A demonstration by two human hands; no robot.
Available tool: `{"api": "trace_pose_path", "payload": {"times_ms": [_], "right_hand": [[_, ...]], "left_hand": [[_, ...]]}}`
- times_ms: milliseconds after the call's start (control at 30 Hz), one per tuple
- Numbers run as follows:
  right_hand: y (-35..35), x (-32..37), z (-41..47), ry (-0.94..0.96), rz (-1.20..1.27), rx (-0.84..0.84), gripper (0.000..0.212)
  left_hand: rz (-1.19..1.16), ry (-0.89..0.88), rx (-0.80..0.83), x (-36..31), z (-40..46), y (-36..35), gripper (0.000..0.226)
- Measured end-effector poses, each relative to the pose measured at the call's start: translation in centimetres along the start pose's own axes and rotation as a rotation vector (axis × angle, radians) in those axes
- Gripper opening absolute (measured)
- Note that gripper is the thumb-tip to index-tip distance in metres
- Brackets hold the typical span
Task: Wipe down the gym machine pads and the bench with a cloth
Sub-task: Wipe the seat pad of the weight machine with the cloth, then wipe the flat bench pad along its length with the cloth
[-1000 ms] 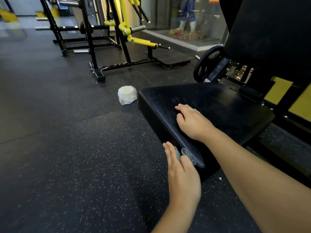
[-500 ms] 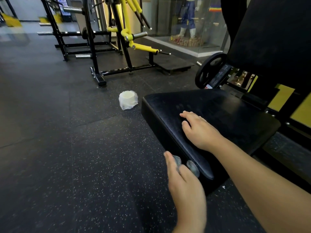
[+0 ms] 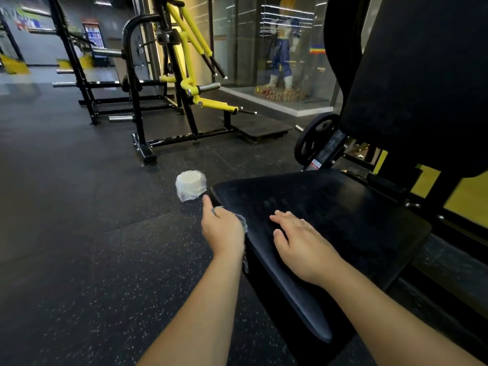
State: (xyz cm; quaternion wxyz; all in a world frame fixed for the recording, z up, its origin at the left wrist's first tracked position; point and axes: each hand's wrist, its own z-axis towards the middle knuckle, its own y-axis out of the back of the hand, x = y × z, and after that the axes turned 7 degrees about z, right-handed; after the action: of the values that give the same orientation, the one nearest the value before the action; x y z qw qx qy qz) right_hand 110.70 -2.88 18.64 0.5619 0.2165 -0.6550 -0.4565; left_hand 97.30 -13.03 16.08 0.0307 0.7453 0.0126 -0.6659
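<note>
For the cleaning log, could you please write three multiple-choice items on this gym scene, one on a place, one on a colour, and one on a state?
1. Where does the white wrapped roll lie?
A. on the seat pad
B. on the floor beside the pad's far corner
C. in the right hand

2. What colour is the seat pad?
A. black
B. yellow
C. red

3. How does the right hand lie?
A. clenched around the cloth
B. raised off the pad
C. flat on the pad's top, holding nothing

Answers: 1 B, the roll sits on the speckled floor. 2 A, the pad is black. 3 C, its fingers are spread on the pad, while the left hand presses the cloth against the pad's side edge.
</note>
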Motion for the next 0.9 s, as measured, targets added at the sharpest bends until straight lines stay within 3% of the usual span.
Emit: {"api": "trace_pose_path", "payload": {"times_ms": [333,500,700,833,900], "right_hand": [[-0.1,-0.4,0.5,0.034,-0.004,-0.027,0.05],[0.4,-0.8,0.4,0.033,0.009,-0.009,0.05],[0.7,-0.4,0.8,0.001,0.103,-0.012,0.047],[2.3,0.1,2.3,-0.054,0.335,-0.101,0.04],[4.1,1.2,3.8,-0.078,0.58,-0.197,0.032]], "left_hand": [[-0.115,0.012,-0.03,-3.3,9.6,-1.3,0.046],[-0.256,0.033,0.046,-4.8,11.9,-1.5,0.039],[-0.363,-0.027,0.354,-8.5,8.3,-0.8,0.032],[-0.362,-0.046,0.566,-11.5,3.5,-1.1,0.033],[-0.37,-0.057,0.67,-13.2,1.2,-1.4,0.033]]}}
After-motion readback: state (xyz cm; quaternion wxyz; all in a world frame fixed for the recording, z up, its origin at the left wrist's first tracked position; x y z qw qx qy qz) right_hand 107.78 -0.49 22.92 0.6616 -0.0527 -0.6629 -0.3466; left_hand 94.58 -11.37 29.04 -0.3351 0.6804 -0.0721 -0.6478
